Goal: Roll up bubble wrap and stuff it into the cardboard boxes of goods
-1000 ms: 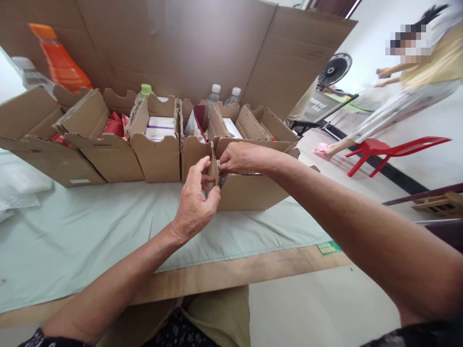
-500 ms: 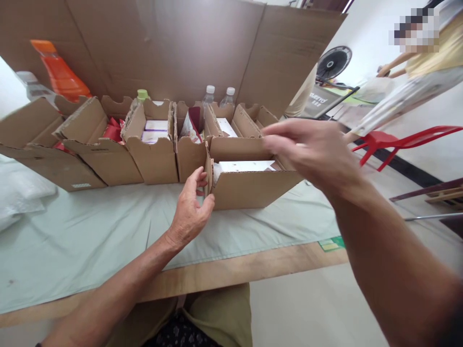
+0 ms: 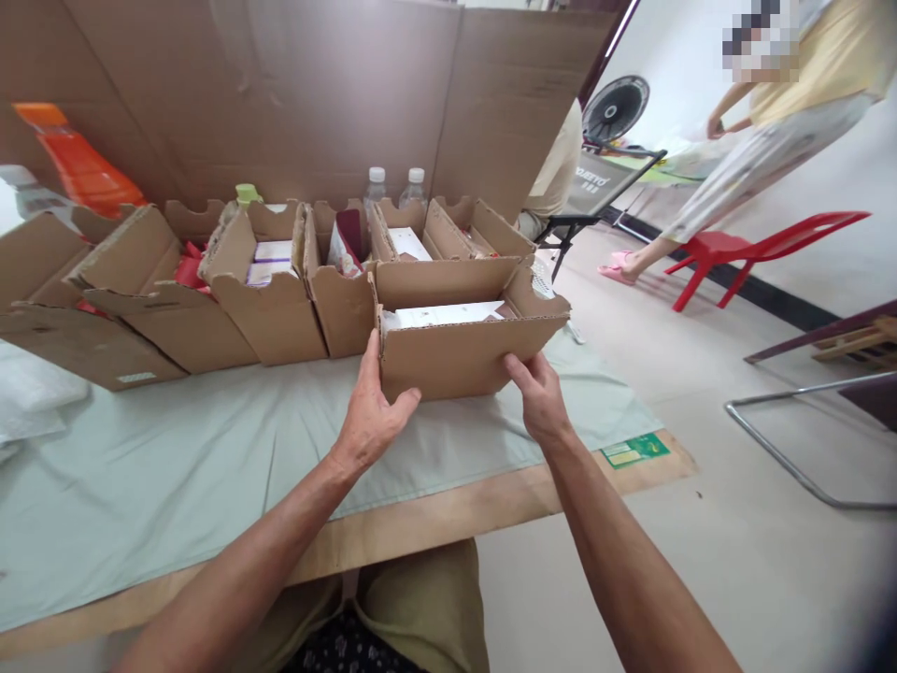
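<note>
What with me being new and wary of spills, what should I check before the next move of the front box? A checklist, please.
1. Left hand at the left end of the front box: ok, touching.
2. Right hand at its near side, towards the right: ok, touching.
3. Front box standing on the cloth: ok.
4. Top closed: not ok, open.
5. White item inside the walls: ok.
6. Contents beneath the white item: cannot tell, hidden.

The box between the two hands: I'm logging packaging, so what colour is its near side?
The box is brown on that side, clearest in the head view.
</note>
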A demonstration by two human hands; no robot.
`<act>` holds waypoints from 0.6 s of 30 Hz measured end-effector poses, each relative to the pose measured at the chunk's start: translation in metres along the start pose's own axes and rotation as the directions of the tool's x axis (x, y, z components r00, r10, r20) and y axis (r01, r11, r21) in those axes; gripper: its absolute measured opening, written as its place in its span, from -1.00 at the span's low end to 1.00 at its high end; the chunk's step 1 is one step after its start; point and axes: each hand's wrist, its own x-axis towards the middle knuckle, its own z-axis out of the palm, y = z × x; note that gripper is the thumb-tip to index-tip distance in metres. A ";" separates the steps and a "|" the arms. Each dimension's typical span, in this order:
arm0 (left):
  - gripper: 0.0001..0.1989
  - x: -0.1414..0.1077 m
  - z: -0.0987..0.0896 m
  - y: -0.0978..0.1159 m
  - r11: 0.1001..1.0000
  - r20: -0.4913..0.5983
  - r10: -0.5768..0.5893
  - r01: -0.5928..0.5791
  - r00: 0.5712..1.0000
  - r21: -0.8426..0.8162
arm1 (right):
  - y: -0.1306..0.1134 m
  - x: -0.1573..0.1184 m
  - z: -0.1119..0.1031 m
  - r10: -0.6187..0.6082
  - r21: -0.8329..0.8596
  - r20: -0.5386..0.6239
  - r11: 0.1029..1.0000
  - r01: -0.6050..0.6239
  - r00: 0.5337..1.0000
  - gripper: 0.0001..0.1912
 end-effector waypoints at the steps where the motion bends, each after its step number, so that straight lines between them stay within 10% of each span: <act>1: -0.09 -0.004 0.000 0.004 0.999 -0.020 -0.032 0.031 0.999 -0.023 | -0.003 -0.007 0.001 0.003 0.003 -0.019 1.000 -0.003 1.000 -0.33; 6: -0.18 -0.061 -0.022 0.029 0.971 -0.039 -0.203 0.196 0.978 -0.135 | -0.029 -0.077 0.000 0.021 -0.058 -0.055 0.998 -0.024 0.998 -0.47; 11: -0.30 -0.115 -0.097 0.052 0.951 -0.180 -0.299 0.278 0.937 -0.133 | -0.080 -0.118 0.049 -0.011 -0.012 0.122 1.000 0.013 0.992 -0.48; 15: -0.53 -0.078 -0.153 0.080 0.988 -0.351 -0.146 0.122 0.925 -0.089 | -0.126 -0.078 0.091 -0.178 0.141 0.239 0.979 0.147 0.955 -0.45; 18: -0.43 -0.038 -0.149 0.099 0.991 -0.348 -0.062 0.017 0.936 -0.130 | -0.141 -0.049 0.089 -0.321 0.188 0.099 0.935 0.299 0.942 -0.47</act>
